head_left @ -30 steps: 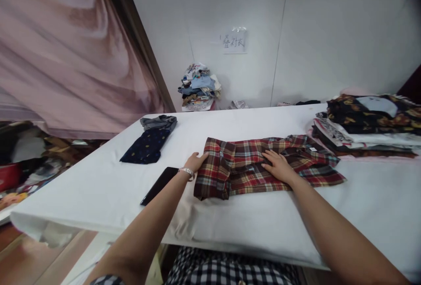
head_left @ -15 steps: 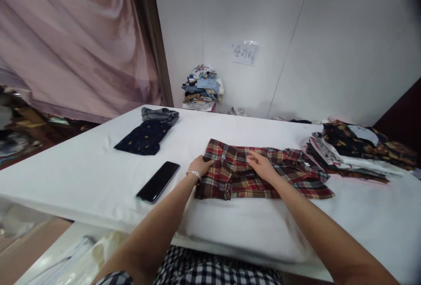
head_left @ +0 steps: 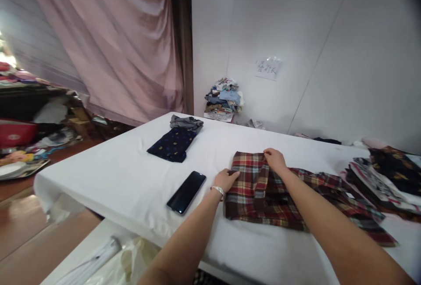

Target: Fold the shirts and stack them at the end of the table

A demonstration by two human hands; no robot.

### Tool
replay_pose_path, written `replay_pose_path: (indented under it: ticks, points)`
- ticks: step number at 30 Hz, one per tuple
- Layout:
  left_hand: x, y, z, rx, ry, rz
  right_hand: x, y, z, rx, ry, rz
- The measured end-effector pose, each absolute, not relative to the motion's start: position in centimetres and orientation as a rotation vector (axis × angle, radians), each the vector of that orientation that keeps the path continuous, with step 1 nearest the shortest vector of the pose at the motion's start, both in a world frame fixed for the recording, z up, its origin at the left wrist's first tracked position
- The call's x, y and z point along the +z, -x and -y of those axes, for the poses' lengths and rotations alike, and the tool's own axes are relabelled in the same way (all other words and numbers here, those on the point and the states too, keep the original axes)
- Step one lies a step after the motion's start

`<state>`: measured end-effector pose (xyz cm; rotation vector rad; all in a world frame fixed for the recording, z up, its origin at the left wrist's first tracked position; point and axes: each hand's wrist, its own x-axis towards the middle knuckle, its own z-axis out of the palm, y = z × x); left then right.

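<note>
A red and brown plaid shirt (head_left: 245, 201) lies partly folded on the white-covered table, its left end a squared panel and its right part loose and rumpled. My left hand (head_left: 226, 180), with a bracelet at the wrist, closes on the panel's left edge, thumb on top. At the far edge of the panel, my right hand (head_left: 275, 160) pinches the cloth with its fingertips. The right forearm covers part of the shirt's middle. A dark phone (head_left: 187, 192) lies left of my left hand, apart from the shirt.
Folded navy patterned cloth (head_left: 173, 144) and a grey garment (head_left: 186, 122) lie at the back left. To the right is a stack of folded clothes (head_left: 375, 184). A clothes pile (head_left: 224, 101) stands by the wall. The table's left edge (head_left: 98, 204) drops to the floor.
The view has turned left, so things appear farther right. My right hand has gone from the shirt's middle to the panel's far edge. The left-end panel now looks wider and flatter.
</note>
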<state>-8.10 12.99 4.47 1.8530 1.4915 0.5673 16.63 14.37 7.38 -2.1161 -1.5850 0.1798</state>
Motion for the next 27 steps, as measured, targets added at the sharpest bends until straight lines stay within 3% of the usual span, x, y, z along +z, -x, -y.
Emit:
replay_pose_path:
  ticks: [6, 11, 16, 21, 27]
  points:
    - [4.6, 8.2, -12.9, 0.558, -1.842, -1.445, 4.5, -16.4, -14.0, 0.281, 2.242, 1.643]
    - [4.5, 8.0, -13.0, 0.537, -1.847, -1.453, 7.1, -16.0, -13.1, 0.268, 2.251, 1.646]
    - [4.2, 7.9, -13.2, 0.544, -1.858, -1.465, 7.4, -10.8, -7.4, 0.060, 1.803, 1.878]
    - [4.1, 7.7, -13.5, 0.543, -1.874, -1.463, 3.5, -7.0, -3.4, 0.399, 1.987, 1.988]
    - [4.0, 7.8, -14.0, 0.525, -1.909, -1.466, 5.0, -8.2, -3.2, 0.614, 1.874, 1.722]
